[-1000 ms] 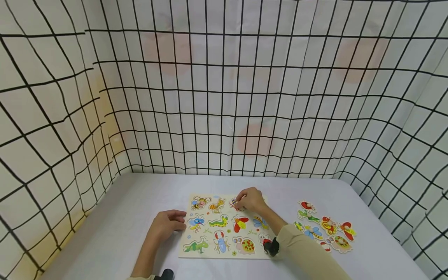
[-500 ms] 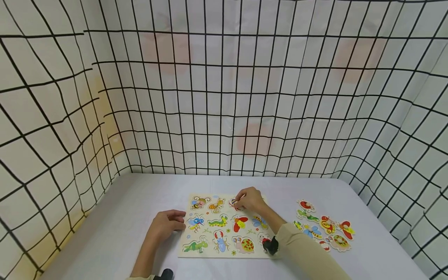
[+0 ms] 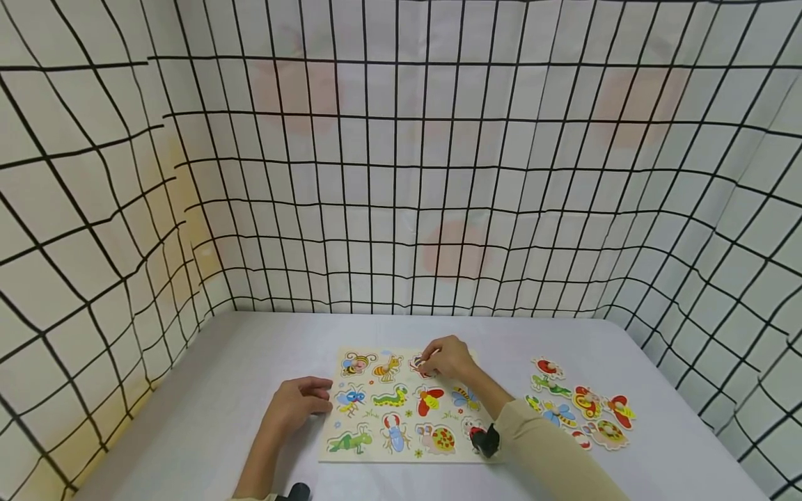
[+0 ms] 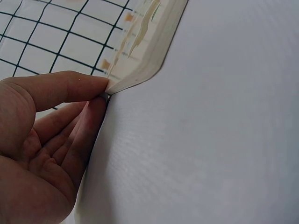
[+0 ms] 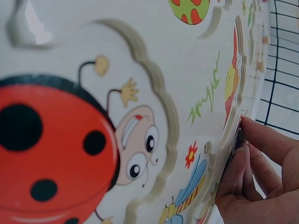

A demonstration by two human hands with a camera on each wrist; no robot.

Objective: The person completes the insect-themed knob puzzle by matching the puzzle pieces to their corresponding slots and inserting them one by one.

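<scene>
A cream puzzle board point(image 3: 368, 456) with rows of cartoon insects in recessed outlines lies flat on the white table. My left hand point(image 3: 294, 403) rests at the board's left edge, palm down, thumb and index fingertips right at the rim; the left wrist view shows these fingertips at the board's thick edge point(image 4: 159, 60). My right hand point(image 3: 447, 356) reaches over the top row and pinches a small striped insect puzzle piece point(image 3: 418, 363) between thumb and fingers, close over the board. Most of that piece is hidden behind the fingers. A large ladybug picture point(image 5: 51, 149) fills the near right wrist view.
Several loose insect puzzle pieces lie right of the board, among them a ladybug piece point(image 3: 548, 367), a dragonfly piece point(image 3: 560, 415), a butterfly piece point(image 3: 587, 403) and a snail piece point(image 3: 608, 434). White cloth walls point(image 3: 401, 167) with black grid lines enclose the table point(image 3: 250, 362).
Both hands stay in about the same place. The visible bit of the piece under my right fingers looks slightly turned, its colours darker now.
</scene>
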